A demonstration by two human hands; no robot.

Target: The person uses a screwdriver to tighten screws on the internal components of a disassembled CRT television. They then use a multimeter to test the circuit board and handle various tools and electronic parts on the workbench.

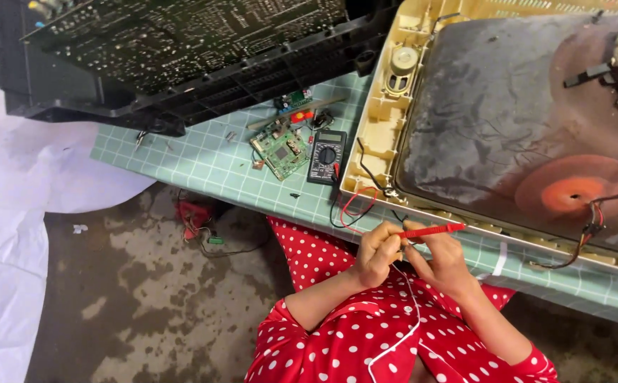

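Holding a slim red plastic meter probe [429, 230] level between both hands at the near table edge: left hand [378, 252] pinches the butt end, right hand [442, 259] closes fingers round the middle, tip pointing right. Probe sits just over the pale green grid-patterned tablecloth [209, 167], close to the cream plastic television shell [376, 128] lying face down with its dark grey picture tube [507, 120] exposed. Small black digital multimeter [326, 156] lies just left of the shell; red and black leads [351, 206] loop from it toward the hands. Small green circuit board [280, 147] beside the meter, a few loose parts around it, too small to identify. Large dark circuit-board chassis [181, 50] fills the far left of the table. Below: stained, patchy concrete floor [131, 284], white sheeting [11, 234] at left, possibly plastic, and a tangle of red and green wire bits [199, 223] under the table edge.
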